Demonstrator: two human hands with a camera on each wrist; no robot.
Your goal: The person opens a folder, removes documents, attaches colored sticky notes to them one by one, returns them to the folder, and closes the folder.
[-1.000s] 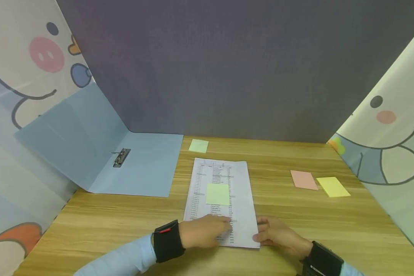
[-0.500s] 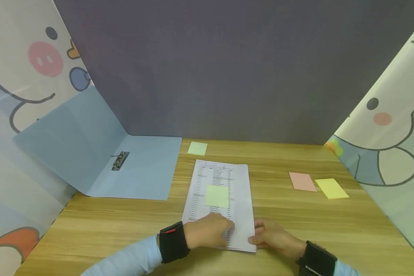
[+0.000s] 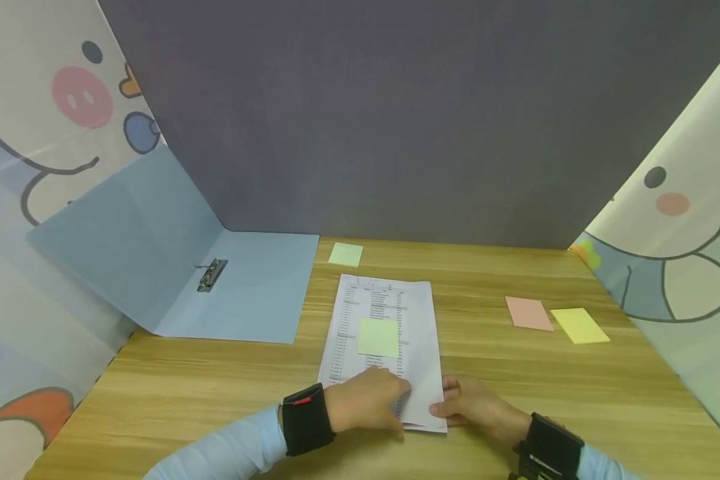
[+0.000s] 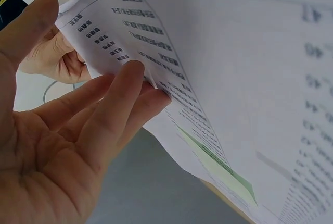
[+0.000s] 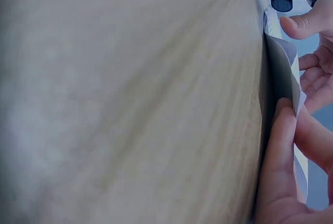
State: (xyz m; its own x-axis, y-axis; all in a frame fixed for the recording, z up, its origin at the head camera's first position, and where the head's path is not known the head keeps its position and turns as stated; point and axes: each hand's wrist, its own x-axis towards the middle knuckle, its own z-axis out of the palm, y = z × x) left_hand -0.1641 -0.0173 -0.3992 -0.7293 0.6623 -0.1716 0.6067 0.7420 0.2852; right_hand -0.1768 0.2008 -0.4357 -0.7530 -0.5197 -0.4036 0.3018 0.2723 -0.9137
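Printed sheets of paper [image 3: 420, 333] lie stacked in the middle of the wooden table, covered with rows of text. A pale green sticky note [image 3: 379, 337] is on the top sheet. My left hand [image 3: 369, 400] is over the lower part of the sheets; in the left wrist view its fingers [image 4: 122, 94] touch the paper and its thumb stands apart. At the lower right edge, my right hand [image 3: 477, 407] pinches the paper. The right wrist view shows the paper's curled edge [image 5: 285, 65] between my right thumb and fingers [image 5: 281, 156].
An open light blue folder [image 3: 264, 287] with a metal clip [image 3: 213, 275] stands at the left, one cover leaning on the patterned wall. Another green sticky note [image 3: 345, 254] lies behind the paper. Pink [image 3: 529, 313] and yellow [image 3: 579, 325] sticky notes are to the right.
My left hand has shifted slightly right across the paper. My right hand has edged a little left, still at the paper's lower right edge. The folder and loose notes stay put.
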